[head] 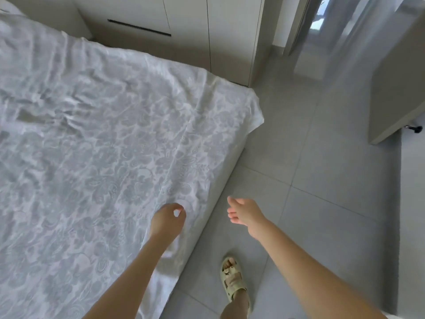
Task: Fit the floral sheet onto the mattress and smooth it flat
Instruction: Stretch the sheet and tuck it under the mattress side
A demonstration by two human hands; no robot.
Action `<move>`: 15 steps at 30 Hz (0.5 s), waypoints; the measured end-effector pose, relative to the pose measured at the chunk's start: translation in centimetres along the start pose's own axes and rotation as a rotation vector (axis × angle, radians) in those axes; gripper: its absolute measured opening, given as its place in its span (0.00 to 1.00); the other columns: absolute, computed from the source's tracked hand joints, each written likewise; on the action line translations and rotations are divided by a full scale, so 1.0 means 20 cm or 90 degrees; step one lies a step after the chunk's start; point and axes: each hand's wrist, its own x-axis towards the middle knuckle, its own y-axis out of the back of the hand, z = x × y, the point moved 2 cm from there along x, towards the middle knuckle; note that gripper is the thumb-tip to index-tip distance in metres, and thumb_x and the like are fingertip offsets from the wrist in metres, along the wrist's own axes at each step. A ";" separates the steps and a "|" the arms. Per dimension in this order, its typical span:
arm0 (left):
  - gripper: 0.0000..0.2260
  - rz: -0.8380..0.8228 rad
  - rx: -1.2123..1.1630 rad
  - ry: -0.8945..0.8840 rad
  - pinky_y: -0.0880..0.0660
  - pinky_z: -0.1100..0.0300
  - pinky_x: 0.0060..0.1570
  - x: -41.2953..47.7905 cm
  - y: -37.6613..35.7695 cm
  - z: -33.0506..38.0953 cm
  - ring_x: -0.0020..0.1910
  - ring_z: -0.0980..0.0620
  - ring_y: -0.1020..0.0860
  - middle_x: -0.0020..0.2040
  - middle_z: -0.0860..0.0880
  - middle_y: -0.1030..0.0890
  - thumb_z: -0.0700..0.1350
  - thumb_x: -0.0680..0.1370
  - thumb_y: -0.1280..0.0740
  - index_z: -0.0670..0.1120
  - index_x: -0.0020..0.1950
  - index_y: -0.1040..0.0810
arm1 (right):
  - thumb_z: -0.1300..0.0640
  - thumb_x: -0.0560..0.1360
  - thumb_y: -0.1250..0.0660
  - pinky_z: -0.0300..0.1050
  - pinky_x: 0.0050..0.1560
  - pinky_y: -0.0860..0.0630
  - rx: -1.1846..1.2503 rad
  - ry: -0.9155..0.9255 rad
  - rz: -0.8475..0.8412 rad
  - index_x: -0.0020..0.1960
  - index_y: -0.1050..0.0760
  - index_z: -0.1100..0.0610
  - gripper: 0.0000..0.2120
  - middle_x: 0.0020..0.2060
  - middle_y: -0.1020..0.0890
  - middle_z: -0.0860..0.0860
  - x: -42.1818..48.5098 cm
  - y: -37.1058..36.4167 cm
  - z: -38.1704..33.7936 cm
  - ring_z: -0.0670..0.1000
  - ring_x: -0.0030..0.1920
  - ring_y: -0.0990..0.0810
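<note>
The pale floral sheet lies spread over the mattress and fills the left of the view, with wrinkles toward the far left. Its far right corner hangs loose past the mattress corner. My left hand hovers over the sheet near the mattress's right edge, fingers loosely curled with thumb and forefinger tips close, holding nothing. My right hand is out over the floor beside the bed, fingers relaxed and empty.
Grey tiled floor runs along the bed's right side, where my sandalled foot stands. Pale cabinets stand beyond the bed's far end. An open door with a floor stop is at the right.
</note>
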 end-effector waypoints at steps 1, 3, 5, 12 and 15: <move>0.12 0.005 -0.004 0.009 0.27 0.59 0.51 0.10 -0.01 0.01 0.56 0.50 0.23 0.66 0.51 0.26 0.47 0.79 0.39 0.50 0.61 0.23 | 0.53 0.78 0.36 0.49 0.51 0.22 -0.007 -0.012 -0.007 0.60 0.27 0.71 0.21 0.44 0.21 0.64 0.15 -0.02 -0.01 0.54 0.42 0.25; 0.15 0.025 -0.016 0.018 0.27 0.57 0.55 0.27 -0.04 -0.01 0.60 0.49 0.24 0.69 0.51 0.28 0.45 0.79 0.39 0.50 0.65 0.26 | 0.50 0.78 0.36 0.50 0.56 0.24 -0.030 -0.037 -0.018 0.65 0.30 0.71 0.25 0.45 0.24 0.63 0.42 -0.09 -0.02 0.53 0.44 0.28; 0.17 0.053 -0.004 0.029 0.26 0.56 0.54 0.42 -0.04 -0.07 0.58 0.46 0.23 0.70 0.51 0.29 0.44 0.79 0.39 0.52 0.69 0.29 | 0.45 0.77 0.37 0.51 0.64 0.28 -0.084 -0.072 -0.038 0.71 0.35 0.64 0.30 0.54 0.26 0.58 0.65 -0.18 0.01 0.54 0.53 0.26; 0.26 -0.022 -0.070 0.165 0.28 0.66 0.47 0.74 -0.10 -0.40 0.51 0.53 0.23 0.72 0.54 0.33 0.38 0.80 0.44 0.56 0.75 0.42 | 0.53 0.75 0.33 0.43 0.30 0.31 -0.238 0.043 -0.035 0.34 0.32 0.60 0.16 0.30 0.26 0.58 1.06 -0.38 0.07 0.53 0.28 0.24; 0.30 -0.070 -0.124 0.208 0.30 0.75 0.46 0.75 -0.08 -0.45 0.63 0.54 0.28 0.70 0.58 0.31 0.31 0.77 0.45 0.55 0.75 0.40 | 0.55 0.76 0.36 0.49 0.30 0.26 -0.451 0.196 -0.011 0.30 0.33 0.61 0.18 0.30 0.22 0.69 0.98 -0.17 0.05 0.62 0.31 0.20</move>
